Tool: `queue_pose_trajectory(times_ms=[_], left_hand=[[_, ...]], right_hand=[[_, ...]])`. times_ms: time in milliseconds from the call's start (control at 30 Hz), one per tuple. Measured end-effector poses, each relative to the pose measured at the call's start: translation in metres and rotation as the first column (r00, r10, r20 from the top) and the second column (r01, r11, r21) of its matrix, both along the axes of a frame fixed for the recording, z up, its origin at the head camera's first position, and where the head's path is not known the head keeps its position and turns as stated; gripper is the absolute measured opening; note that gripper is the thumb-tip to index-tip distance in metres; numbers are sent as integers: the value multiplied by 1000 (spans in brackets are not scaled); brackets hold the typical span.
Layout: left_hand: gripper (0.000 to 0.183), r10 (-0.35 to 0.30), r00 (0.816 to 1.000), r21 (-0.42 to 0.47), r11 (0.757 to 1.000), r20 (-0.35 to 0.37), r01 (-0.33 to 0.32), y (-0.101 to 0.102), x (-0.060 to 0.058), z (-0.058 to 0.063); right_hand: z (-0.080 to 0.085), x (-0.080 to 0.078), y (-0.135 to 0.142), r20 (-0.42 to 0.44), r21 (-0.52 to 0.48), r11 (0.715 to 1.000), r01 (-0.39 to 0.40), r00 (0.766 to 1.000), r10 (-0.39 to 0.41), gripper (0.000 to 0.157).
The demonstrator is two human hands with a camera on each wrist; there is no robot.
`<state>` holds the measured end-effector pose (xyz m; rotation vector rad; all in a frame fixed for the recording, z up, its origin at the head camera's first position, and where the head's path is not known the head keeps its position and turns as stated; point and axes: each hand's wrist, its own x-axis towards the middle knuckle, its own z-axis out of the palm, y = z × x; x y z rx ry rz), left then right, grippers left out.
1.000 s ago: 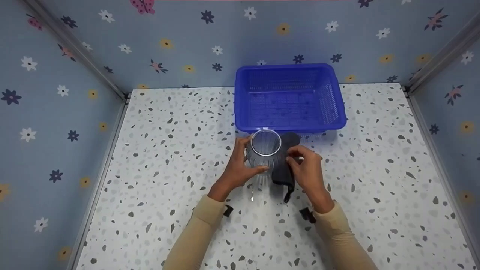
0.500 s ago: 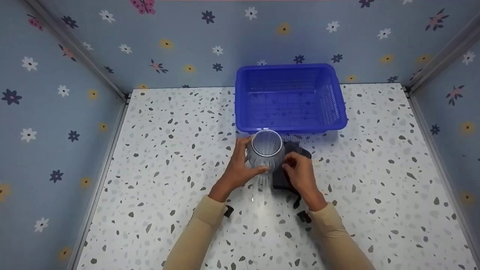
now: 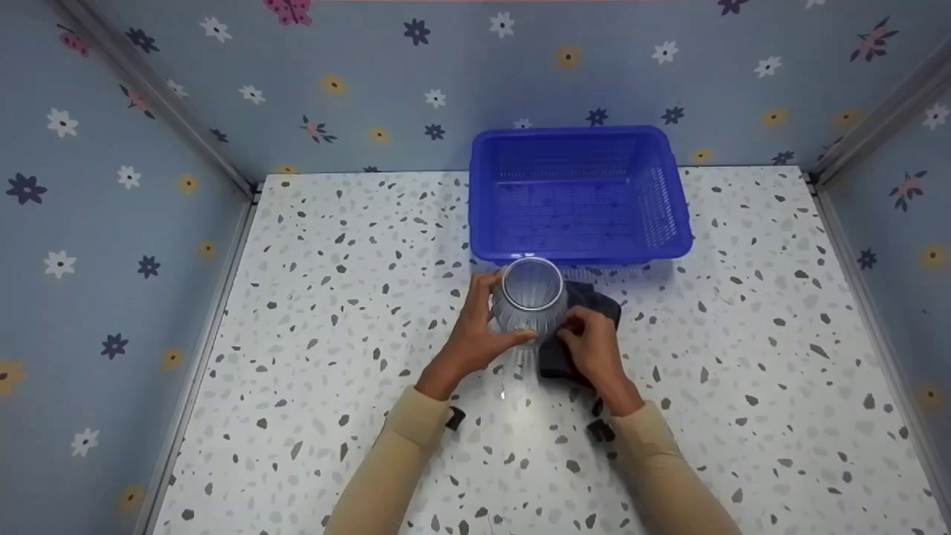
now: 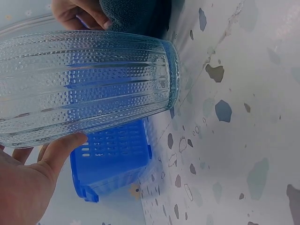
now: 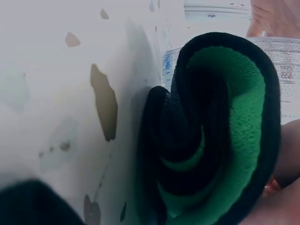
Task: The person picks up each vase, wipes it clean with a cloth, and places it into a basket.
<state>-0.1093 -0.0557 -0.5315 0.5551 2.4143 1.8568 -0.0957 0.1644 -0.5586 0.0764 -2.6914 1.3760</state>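
Observation:
A clear ribbed glass vase [image 3: 529, 316] stands upright, its round mouth facing up, at the front of the blue basket. My left hand [image 3: 475, 331] grips the vase from the left, thumb on the near side and fingers round the far side. On the vase's right, my right hand [image 3: 596, 349] pinches a dark cloth [image 3: 556, 360] against or very near the glass; contact is hard to tell. The right wrist view shows the cloth [image 5: 251, 112] folded in loops, green inside with black edging. In the left wrist view, the vase [image 4: 108, 79] has dimpled bands and its base is at the table.
The blue perforated plastic basket [image 3: 579, 259] sits behind the vase, against the flowered back wall [image 3: 371, 89]. White speckled tabletop [image 3: 342, 297] spreads around both arms. Flowered panels also enclose the left and right sides.
My right hand has moved left and slightly down towards the vase, and the cloth has bunched and spread out to the right. My left hand keeps its hold on the vase in place.

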Motion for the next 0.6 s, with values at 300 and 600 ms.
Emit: queue_pose_trajectory(times_ms=[300, 600], left_hand=[[94, -8, 1000, 3, 1000, -8, 8, -1, 0, 1], [94, 1, 1000, 4, 1000, 12, -1, -1, 0, 1]], right_hand=[[27, 4, 5, -8, -122, 993, 11, 1000, -12, 12], [60, 9, 8, -32, -238, 971, 31, 999, -39, 11]])
